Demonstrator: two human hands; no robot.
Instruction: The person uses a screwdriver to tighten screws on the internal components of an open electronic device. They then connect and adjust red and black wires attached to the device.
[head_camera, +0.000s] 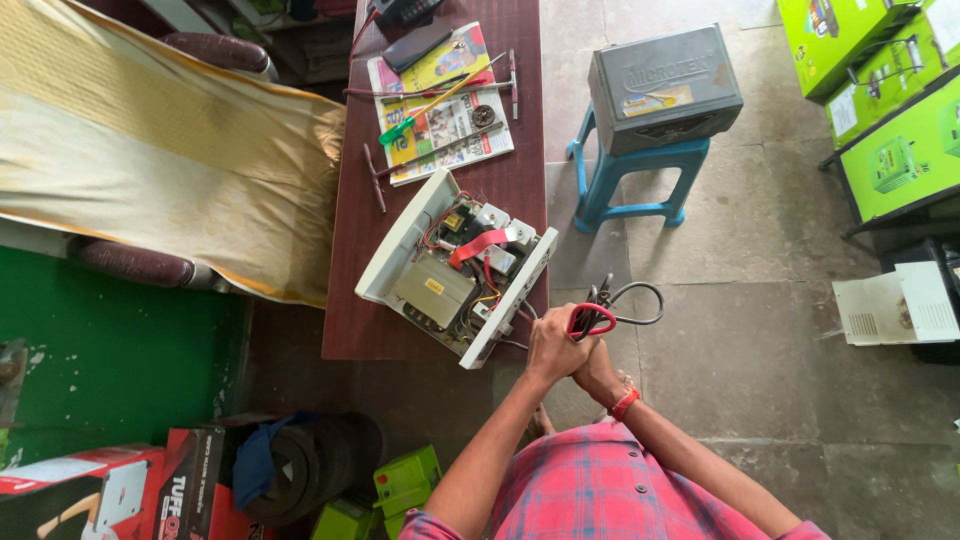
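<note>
From the head view, the left hand (553, 348) and right hand (598, 372) were closed together round red-handled scissors (590, 318) on a black cable (640, 303) beside the opened white unit (455, 265); cutting seemed underway, calling for steady squeezing.

A single head-worn camera looks almost straight down from standing height past the person's chest, over the worktop (440, 120) end, with floor (760, 330) spread wide around.

Pink-and-blue plaid shirt (600, 485), red band (624, 404) on the right wrist
</note>
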